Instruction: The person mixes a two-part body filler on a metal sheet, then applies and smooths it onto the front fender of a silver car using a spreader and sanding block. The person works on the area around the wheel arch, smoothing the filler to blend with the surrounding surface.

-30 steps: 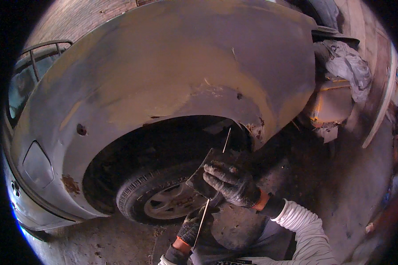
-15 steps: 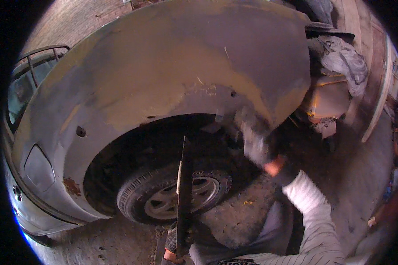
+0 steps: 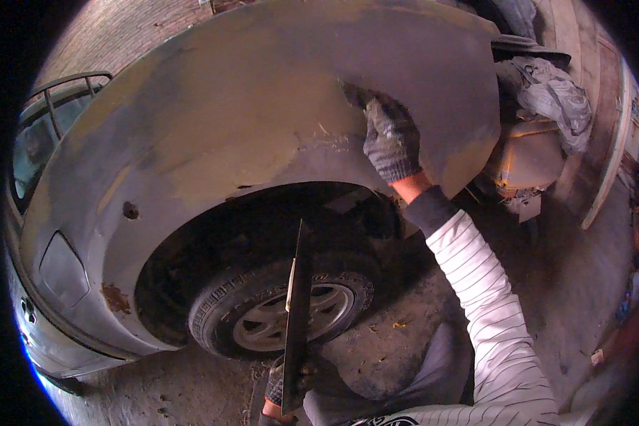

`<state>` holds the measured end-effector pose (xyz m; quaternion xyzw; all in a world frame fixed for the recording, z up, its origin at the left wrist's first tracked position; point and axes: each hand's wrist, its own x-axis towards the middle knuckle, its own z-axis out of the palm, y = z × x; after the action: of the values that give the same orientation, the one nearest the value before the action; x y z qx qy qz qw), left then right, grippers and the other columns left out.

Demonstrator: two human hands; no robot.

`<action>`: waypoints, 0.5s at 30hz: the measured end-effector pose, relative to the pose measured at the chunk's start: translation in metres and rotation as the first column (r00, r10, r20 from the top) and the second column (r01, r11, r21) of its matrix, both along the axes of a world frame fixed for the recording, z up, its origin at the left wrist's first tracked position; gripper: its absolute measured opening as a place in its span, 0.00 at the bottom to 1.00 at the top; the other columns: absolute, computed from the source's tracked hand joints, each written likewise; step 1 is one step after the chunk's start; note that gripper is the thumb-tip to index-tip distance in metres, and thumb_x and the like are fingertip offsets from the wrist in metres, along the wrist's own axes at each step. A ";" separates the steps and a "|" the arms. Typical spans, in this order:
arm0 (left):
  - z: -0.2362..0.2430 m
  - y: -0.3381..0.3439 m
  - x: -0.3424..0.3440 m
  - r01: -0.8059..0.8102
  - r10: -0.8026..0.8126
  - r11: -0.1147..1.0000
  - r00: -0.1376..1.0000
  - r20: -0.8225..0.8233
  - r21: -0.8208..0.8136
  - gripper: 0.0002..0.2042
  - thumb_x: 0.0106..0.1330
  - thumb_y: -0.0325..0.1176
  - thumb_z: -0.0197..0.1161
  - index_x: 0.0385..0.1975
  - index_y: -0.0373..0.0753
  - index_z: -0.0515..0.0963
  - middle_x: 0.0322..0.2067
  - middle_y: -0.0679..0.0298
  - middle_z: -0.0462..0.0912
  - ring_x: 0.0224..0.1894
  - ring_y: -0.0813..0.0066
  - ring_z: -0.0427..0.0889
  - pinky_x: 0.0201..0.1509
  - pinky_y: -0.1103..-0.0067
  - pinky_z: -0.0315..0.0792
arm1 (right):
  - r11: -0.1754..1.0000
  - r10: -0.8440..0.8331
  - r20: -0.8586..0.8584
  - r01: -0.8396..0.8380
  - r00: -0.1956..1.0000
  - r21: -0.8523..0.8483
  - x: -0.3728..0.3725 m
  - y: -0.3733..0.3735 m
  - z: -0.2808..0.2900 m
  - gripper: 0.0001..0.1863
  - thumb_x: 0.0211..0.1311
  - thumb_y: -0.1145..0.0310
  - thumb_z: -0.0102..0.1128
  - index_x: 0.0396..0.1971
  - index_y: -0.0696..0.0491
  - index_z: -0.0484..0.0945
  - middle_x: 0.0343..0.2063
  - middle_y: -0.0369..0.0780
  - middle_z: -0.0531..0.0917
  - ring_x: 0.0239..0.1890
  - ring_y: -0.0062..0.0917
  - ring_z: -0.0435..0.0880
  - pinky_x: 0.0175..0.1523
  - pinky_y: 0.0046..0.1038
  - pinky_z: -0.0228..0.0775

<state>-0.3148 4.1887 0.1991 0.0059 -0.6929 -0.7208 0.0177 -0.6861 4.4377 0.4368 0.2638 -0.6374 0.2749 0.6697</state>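
A grey fender [image 3: 255,99] with brownish-yellow filler patches curves over a wheel [image 3: 291,316]. My right hand [image 3: 392,138], in a dark knit glove, is closed against the fender above the wheel arch. A dark edge [image 3: 353,92] shows at its fingertips, too unclear to tell as tool or glove. Below, my gloved left hand [image 3: 275,383] grips a thin dark board [image 3: 297,326], which stands nearly upright in front of the wheel. A pale yellowish lump [image 3: 290,284] sticks to the board's left side. The board partly covers the fingers.
At left are a fuel flap [image 3: 64,264] and a rust spot [image 3: 116,298]. Crumpled grey sheeting [image 3: 557,99] lies to the right above a dusty box-like object [image 3: 532,160]. A long wooden strip [image 3: 610,163] leans farther right. Dirt covers the floor [image 3: 383,348].
My right hand has swung up from the wheel arch edge onto the fender, blurred before and sharper now. The left hand and board have barely shifted.
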 end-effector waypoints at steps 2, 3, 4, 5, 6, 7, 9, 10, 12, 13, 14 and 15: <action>0.000 -0.001 -0.001 -0.114 -0.090 0.679 0.968 0.236 0.726 0.18 0.69 0.34 0.61 0.55 0.31 0.73 0.35 0.62 0.80 0.30 0.75 0.78 0.29 0.81 0.73 | 0.999 0.050 0.026 -0.050 0.998 -0.008 0.007 -0.004 -0.020 0.17 0.56 0.78 0.58 0.47 0.52 0.80 0.44 0.46 0.84 0.47 0.47 0.82 0.54 0.41 0.75; 0.000 -0.001 -0.001 -0.074 -0.009 0.919 0.978 0.208 0.388 0.18 0.68 0.35 0.62 0.54 0.33 0.75 0.37 0.61 0.81 0.34 0.70 0.79 0.35 0.77 0.74 | 0.996 0.089 0.016 -0.089 0.996 -0.010 0.010 -0.006 -0.030 0.19 0.56 0.78 0.59 0.50 0.53 0.79 0.47 0.47 0.84 0.49 0.47 0.82 0.56 0.41 0.75; 0.001 -0.002 0.000 -0.063 0.060 0.998 0.987 0.151 0.013 0.18 0.66 0.36 0.63 0.52 0.34 0.76 0.39 0.60 0.83 0.37 0.65 0.81 0.41 0.73 0.76 | 0.997 0.077 0.006 -0.077 0.997 0.014 0.012 -0.006 -0.040 0.20 0.56 0.78 0.59 0.51 0.53 0.79 0.48 0.47 0.83 0.50 0.47 0.82 0.56 0.41 0.75; 0.002 -0.001 -0.001 -0.047 0.062 0.980 0.996 0.068 -0.195 0.17 0.65 0.36 0.64 0.51 0.34 0.77 0.39 0.59 0.83 0.38 0.65 0.81 0.42 0.72 0.76 | 0.997 0.073 0.002 -0.073 0.997 0.030 0.015 -0.004 -0.048 0.22 0.56 0.78 0.60 0.53 0.53 0.79 0.49 0.47 0.83 0.51 0.47 0.82 0.57 0.41 0.74; 0.003 -0.001 -0.001 -0.048 0.071 0.965 0.994 0.081 -0.258 0.17 0.65 0.36 0.64 0.51 0.34 0.77 0.39 0.59 0.84 0.39 0.64 0.82 0.43 0.72 0.77 | 0.996 0.087 -0.033 -0.086 0.996 0.034 0.019 -0.001 -0.055 0.23 0.56 0.78 0.60 0.54 0.53 0.79 0.50 0.47 0.83 0.52 0.46 0.81 0.58 0.41 0.74; 0.006 0.001 -0.002 -0.028 0.041 0.988 0.996 0.083 -0.149 0.17 0.66 0.34 0.63 0.51 0.33 0.77 0.38 0.59 0.83 0.36 0.68 0.81 0.39 0.74 0.77 | 0.994 0.065 0.073 -0.070 0.995 0.078 0.026 0.004 -0.061 0.24 0.56 0.79 0.59 0.56 0.54 0.79 0.53 0.48 0.82 0.55 0.46 0.81 0.60 0.41 0.73; 0.013 0.004 -0.006 0.011 -0.013 0.975 1.000 -0.006 -0.221 0.17 0.67 0.35 0.63 0.52 0.33 0.77 0.40 0.58 0.84 0.38 0.66 0.81 0.40 0.72 0.76 | 0.980 0.108 0.160 -0.133 0.981 0.151 0.045 0.016 -0.070 0.23 0.59 0.80 0.59 0.56 0.55 0.78 0.52 0.49 0.83 0.54 0.46 0.81 0.60 0.40 0.73; 0.017 0.006 -0.009 0.010 -0.051 0.919 0.994 -0.093 -0.394 0.18 0.66 0.37 0.63 0.52 0.35 0.78 0.42 0.58 0.85 0.43 0.60 0.82 0.46 0.67 0.76 | 0.969 0.144 0.187 -0.177 0.972 0.173 0.057 0.021 -0.074 0.23 0.60 0.80 0.58 0.57 0.55 0.78 0.52 0.49 0.83 0.54 0.46 0.82 0.60 0.40 0.73; 0.027 0.012 -0.015 0.007 -0.132 0.798 0.978 -0.164 -0.603 0.18 0.66 0.39 0.62 0.52 0.37 0.79 0.45 0.58 0.85 0.48 0.54 0.83 0.54 0.62 0.75 | 0.947 0.131 0.285 -0.205 0.950 0.249 0.095 0.022 -0.092 0.24 0.60 0.79 0.57 0.58 0.55 0.78 0.53 0.49 0.82 0.55 0.46 0.81 0.63 0.41 0.71; 0.031 0.016 -0.020 0.020 -0.159 0.762 0.975 -0.157 -0.648 0.18 0.66 0.39 0.61 0.52 0.38 0.79 0.45 0.59 0.85 0.49 0.55 0.82 0.56 0.62 0.74 | 0.930 0.119 0.348 -0.227 0.930 0.288 0.112 0.017 -0.102 0.24 0.59 0.78 0.57 0.59 0.54 0.78 0.55 0.50 0.81 0.58 0.46 0.79 0.65 0.43 0.69; 0.035 0.019 -0.023 0.029 -0.183 0.710 0.972 -0.145 -0.703 0.17 0.66 0.39 0.60 0.52 0.38 0.79 0.45 0.59 0.86 0.49 0.55 0.82 0.57 0.62 0.73 | 0.909 0.169 0.359 -0.286 0.918 0.303 0.127 0.012 -0.113 0.26 0.57 0.79 0.57 0.59 0.53 0.78 0.58 0.49 0.79 0.62 0.46 0.76 0.67 0.43 0.67; 0.037 0.023 -0.027 0.057 -0.143 0.759 0.986 -0.081 -0.648 0.17 0.68 0.37 0.59 0.53 0.38 0.79 0.46 0.59 0.85 0.48 0.57 0.83 0.55 0.64 0.75 | 0.888 0.178 0.370 -0.310 0.912 0.338 0.138 0.006 -0.124 0.27 0.55 0.78 0.59 0.59 0.52 0.79 0.60 0.46 0.78 0.65 0.44 0.74 0.67 0.43 0.68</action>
<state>-0.3414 4.2117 0.2364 -0.0828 -0.8947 -0.4384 0.0238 -0.5479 4.4438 0.3129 0.4212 -0.7430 0.2657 0.4471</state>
